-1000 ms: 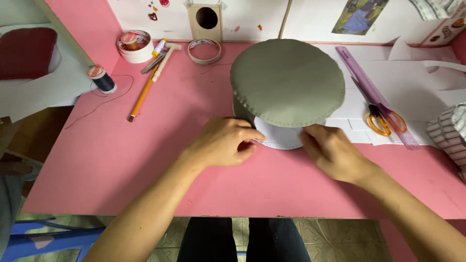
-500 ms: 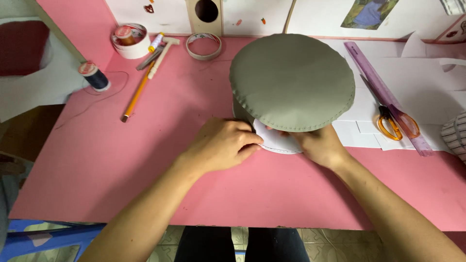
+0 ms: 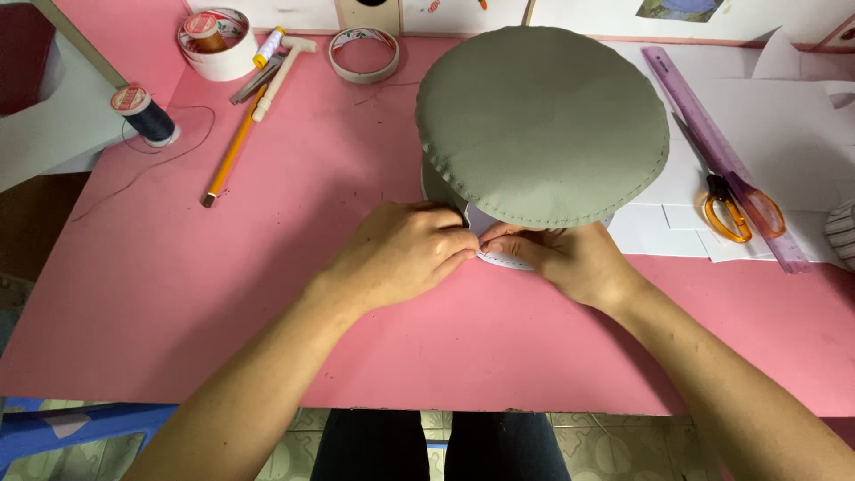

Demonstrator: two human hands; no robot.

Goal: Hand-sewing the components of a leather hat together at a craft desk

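Note:
A round grey-green fabric cap top (image 3: 543,120) with a stitched rim sits on a white paper band (image 3: 499,256) on the pink table (image 3: 267,294). My left hand (image 3: 401,254) and my right hand (image 3: 570,258) meet under the near edge of the fabric disc. Both pinch the white band at its lower front, fingertips touching each other. What lies between the fingertips is hidden.
Orange-handled scissors (image 3: 730,214) and a purple ruler (image 3: 721,156) lie right on white paper sheets (image 3: 784,125). At the back left are a dark thread spool (image 3: 142,114), a pencil (image 3: 230,156), a small white hammer (image 3: 280,64) and tape rolls (image 3: 363,53).
My right hand has slid left along the band until its fingertips meet my left hand. The view has moved closer and the cap top sits higher in frame.

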